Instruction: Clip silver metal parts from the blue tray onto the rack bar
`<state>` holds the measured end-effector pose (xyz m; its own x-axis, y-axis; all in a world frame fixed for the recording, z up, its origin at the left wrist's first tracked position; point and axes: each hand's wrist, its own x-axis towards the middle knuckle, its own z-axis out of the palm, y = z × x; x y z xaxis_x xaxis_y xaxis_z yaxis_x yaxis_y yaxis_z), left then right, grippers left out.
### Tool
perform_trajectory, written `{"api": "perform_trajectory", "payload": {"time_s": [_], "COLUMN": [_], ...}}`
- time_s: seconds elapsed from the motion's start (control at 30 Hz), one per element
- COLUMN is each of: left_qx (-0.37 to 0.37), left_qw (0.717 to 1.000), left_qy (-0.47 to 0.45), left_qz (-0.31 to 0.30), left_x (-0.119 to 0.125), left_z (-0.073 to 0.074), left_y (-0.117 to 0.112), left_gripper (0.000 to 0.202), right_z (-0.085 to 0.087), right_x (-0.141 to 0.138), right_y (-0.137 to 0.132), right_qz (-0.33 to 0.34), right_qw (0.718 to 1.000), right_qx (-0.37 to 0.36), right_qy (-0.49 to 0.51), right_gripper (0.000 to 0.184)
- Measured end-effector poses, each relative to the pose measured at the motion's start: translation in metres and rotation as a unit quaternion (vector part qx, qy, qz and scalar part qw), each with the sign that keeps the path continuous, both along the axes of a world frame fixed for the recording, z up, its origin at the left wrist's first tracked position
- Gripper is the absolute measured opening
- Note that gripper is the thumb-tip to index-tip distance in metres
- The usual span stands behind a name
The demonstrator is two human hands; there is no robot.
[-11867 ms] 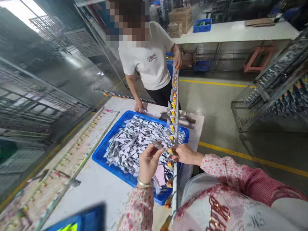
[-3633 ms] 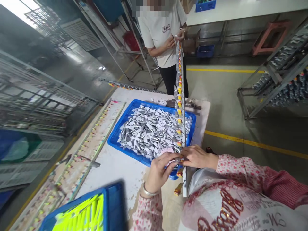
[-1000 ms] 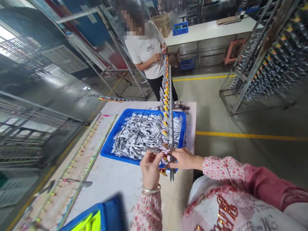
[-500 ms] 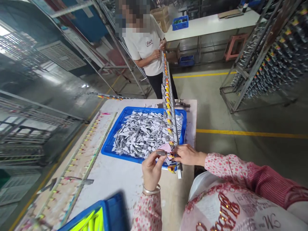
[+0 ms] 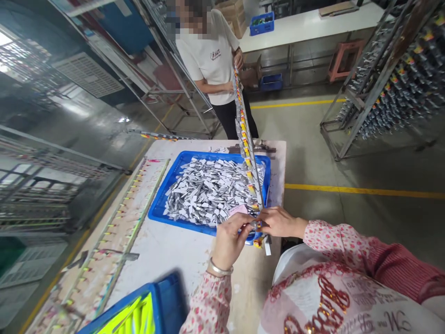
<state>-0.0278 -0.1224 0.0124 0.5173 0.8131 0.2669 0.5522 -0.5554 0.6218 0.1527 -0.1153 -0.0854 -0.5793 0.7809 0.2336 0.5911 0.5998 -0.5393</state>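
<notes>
My left hand and my right hand meet at the lower end of a long metal bar. The bar carries a row of small silver lures with yellow and red parts. Between my fingertips is a small silver lure, pinched against the bar by both hands. A pink slip lies just above my left hand. Below the bar stands a blue plastic tray, heaped with silver pieces and white tags. Across the tray, a co-worker's hand holds the bar's upper end.
A long strip of lures lies on the white table to the left. A blue crate of yellow-green items stands at the near edge. Metal racks of lures stand at right.
My left hand has moved right, bringing the small silver lure from beside the bar to the bar. The bar's upper end has shifted slightly.
</notes>
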Motion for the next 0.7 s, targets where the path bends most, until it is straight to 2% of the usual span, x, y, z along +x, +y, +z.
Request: {"api": "perform_trajectory", "payload": {"time_s": [0.1, 0.17, 0.23, 0.3, 0.4, 0.47, 0.57, 0.63, 0.7], "left_qx": [-0.031, -0.089, -0.133, -0.130, -0.132, -0.145, -0.167, -0.174, -0.172], "left_qw": [0.999, 0.995, 0.978, 0.949, 0.902, 0.879, 0.859, 0.851, 0.846], "left_qy": [-0.033, -0.006, 0.063, 0.114, 0.178, 0.212, 0.236, 0.233, 0.214], "left_qz": [0.002, 0.039, 0.147, 0.265, 0.369, 0.402, 0.423, 0.438, 0.457], "left_x": [-0.001, -0.013, -0.038, -0.071, -0.119, -0.139, -0.151, -0.153, -0.157], "left_z": [-0.013, -0.030, -0.052, -0.075, -0.107, -0.125, -0.147, -0.154, -0.155], "left_y": [-0.001, 0.011, 0.035, 0.066, 0.108, 0.128, 0.145, 0.152, 0.155], "left_gripper": [0.011, 0.014, 0.020, 0.025, 0.035, 0.036, 0.026, 0.021, 0.019], "right_z": [-0.005, -0.009, -0.013, -0.015, -0.014, -0.013, -0.011, -0.008, -0.005], "right_x": [0.005, 0.009, 0.013, 0.017, 0.021, 0.023, 0.025, 0.027, 0.028], "right_y": [-0.005, -0.007, -0.009, -0.010, -0.012, -0.014, -0.018, -0.020, -0.020], "right_qz": [-0.012, -0.020, -0.024, -0.024, -0.030, -0.036, -0.040, -0.039, -0.036], "right_qw": [0.999, 0.998, 0.996, 0.995, 0.992, 0.991, 0.991, 0.991, 0.991], "right_qx": [-0.006, -0.011, -0.013, -0.019, -0.036, -0.045, -0.053, -0.060, -0.067], "right_qy": [0.032, 0.057, 0.081, 0.099, 0.115, 0.120, 0.119, 0.115, 0.111], "right_gripper": [0.026, 0.029, 0.032, 0.037, 0.041, 0.041, 0.039, 0.038, 0.037]}}
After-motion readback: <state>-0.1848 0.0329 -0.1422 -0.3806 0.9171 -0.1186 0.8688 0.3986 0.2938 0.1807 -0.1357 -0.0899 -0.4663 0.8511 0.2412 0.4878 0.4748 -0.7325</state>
